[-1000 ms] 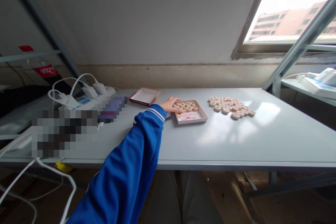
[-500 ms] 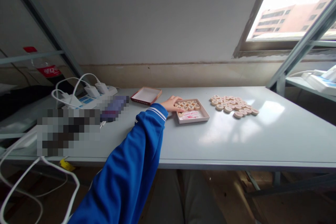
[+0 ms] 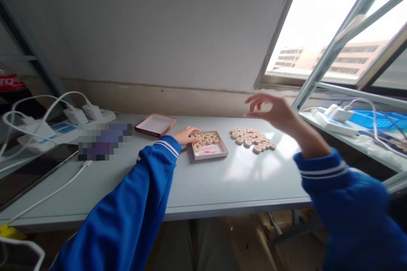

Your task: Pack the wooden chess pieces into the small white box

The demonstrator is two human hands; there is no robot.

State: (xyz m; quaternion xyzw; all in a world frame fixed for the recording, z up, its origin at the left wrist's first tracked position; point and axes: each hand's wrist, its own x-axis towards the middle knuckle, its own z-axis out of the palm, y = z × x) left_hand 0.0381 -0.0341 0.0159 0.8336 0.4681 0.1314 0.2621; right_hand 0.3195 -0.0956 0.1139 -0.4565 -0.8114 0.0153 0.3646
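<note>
My left hand (image 3: 187, 135) grips the left side of a shallow white box (image 3: 210, 156), with its thumb reaching over the rim. Inside the box, round wooden Chinese chess pieces (image 3: 203, 141) lie in rows toward the back. A red-and-white printed patch shows on the bare part of its floor. Raised above the table to the right, my right hand (image 3: 273, 110) has curved fingers, apart from the thumb, and nothing visible between them. Below and left of it, many more chess pieces (image 3: 248, 135) are spread in one loose layer on the table.
The box lid (image 3: 155, 124) lies upturned behind my left hand. At left are a power strip (image 3: 66, 125) with white plugs and cables, a blurred-out purple item (image 3: 106, 139) and a dark tablet-like device (image 3: 38, 173). A metal frame (image 3: 333, 46) and shelf stand at right.
My right hand has come into view from the right, raised above the table. The view has turned to the right. My left hand stays at the box's left side.
</note>
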